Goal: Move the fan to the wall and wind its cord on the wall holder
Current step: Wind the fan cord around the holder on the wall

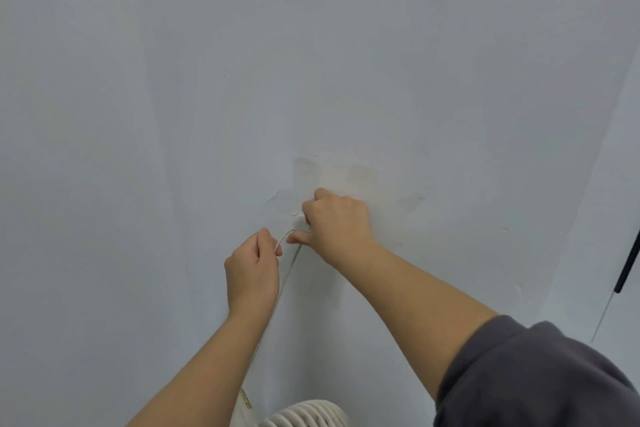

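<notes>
The fan (304,414) is seen at 6 o'clock, at the very bottom edge of the view. Only the top of its white ribbed grille is shown, close against the foot of the pale wall (311,45).

The cord (290,270), thin and white, is led up from the fan's 11 o'clock side along the wall to the two hands, which are placed just below the middle of the view. A yellowish stretch is seen on it near the bottom edge.

The left hand (252,270) is held with the fingers curled, and the cord is pinched between thumb and forefinger at the hand's 1 o'clock corner. From that pinch a short arc of cord is carried up and over toward 2 o'clock, to the right hand (339,218).

The right hand is set against the wall, knuckles up. Its fingers are curled in over the wall holder (298,218), of which only a small white edge is shown at the hand's 9 o'clock side. Its thumb is stretched toward 9 o'clock and laid on the cord just below the holder. How many turns of cord lie on the holder cannot be told, since they are hidden by the fingers.

The two hands are near each other but apart, joined only by the cord.

A patch of peeled, paler paint (311,170) is seen on the wall at 12 o'clock from the right hand. A grey sleeve (536,374) is pushed up the right arm at 5 o'clock in the view, and a thin dark rod (627,263) is leaned at the 3 o'clock edge.
</notes>
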`<control>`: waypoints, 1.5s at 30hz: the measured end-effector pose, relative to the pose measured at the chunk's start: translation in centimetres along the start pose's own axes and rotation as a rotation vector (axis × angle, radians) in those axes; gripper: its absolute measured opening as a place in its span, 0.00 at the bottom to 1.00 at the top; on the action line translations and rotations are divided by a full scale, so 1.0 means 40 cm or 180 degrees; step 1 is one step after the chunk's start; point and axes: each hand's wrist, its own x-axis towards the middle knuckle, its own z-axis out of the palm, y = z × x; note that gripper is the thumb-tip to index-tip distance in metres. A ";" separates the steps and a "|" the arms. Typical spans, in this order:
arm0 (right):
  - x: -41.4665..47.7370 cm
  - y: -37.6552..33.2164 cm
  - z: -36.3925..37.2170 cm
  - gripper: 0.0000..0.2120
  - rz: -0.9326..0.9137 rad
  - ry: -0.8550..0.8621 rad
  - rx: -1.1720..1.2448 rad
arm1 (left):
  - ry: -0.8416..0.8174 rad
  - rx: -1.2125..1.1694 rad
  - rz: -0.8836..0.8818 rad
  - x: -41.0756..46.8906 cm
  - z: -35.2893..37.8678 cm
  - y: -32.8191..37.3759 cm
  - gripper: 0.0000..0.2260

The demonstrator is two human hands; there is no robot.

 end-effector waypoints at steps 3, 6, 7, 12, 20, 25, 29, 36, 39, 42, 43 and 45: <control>-0.003 -0.011 0.005 0.22 0.0129 0.0122 0.0038 | 0.0041 -0.0023 0.0004 -0.005 0.000 0.001 0.20; -0.007 -0.016 0.003 0.20 0.0174 0.0214 0.0104 | 0.0079 -0.0034 0.0031 -0.005 -0.005 0.000 0.20; -0.008 -0.016 0.002 0.19 0.0184 0.0228 0.0132 | 0.0084 -0.0028 0.0037 -0.004 -0.008 -0.001 0.20; 0.008 0.011 0.000 0.10 0.0289 0.0319 0.0311 | 0.0090 -0.0001 0.0129 -0.008 -0.014 -0.001 0.20; 0.012 0.045 -0.001 0.08 0.0190 0.0475 0.0329 | -0.0216 0.0078 0.0384 -0.019 -0.004 -0.001 0.21; -0.002 0.080 0.014 0.03 -0.0282 0.0744 0.0161 | -0.0461 0.0281 0.0622 -0.017 0.004 -0.011 0.19; -0.008 0.123 0.004 0.13 -0.0957 0.0914 -0.0394 | -0.0715 0.0403 0.0653 -0.012 0.010 -0.022 0.17; 0.003 0.189 -0.032 0.11 -0.2202 0.1348 -0.1269 | -0.1351 0.0282 0.0764 -0.026 0.020 -0.020 0.11; 0.007 0.207 -0.033 0.09 -0.2322 0.1176 -0.1229 | -0.1557 0.0308 0.0945 -0.039 0.031 -0.009 0.09; 0.006 0.226 -0.031 0.09 -0.2316 0.0958 -0.1181 | -0.1790 0.0560 0.1263 -0.053 0.052 0.004 0.07; 0.005 0.231 -0.031 0.09 -0.2323 0.0911 -0.1144 | -0.1842 0.0673 0.1367 -0.056 0.058 0.008 0.06; 0.003 0.242 -0.030 0.11 -0.2356 0.0869 -0.1063 | -0.1916 0.0895 0.1528 -0.058 0.071 0.013 0.05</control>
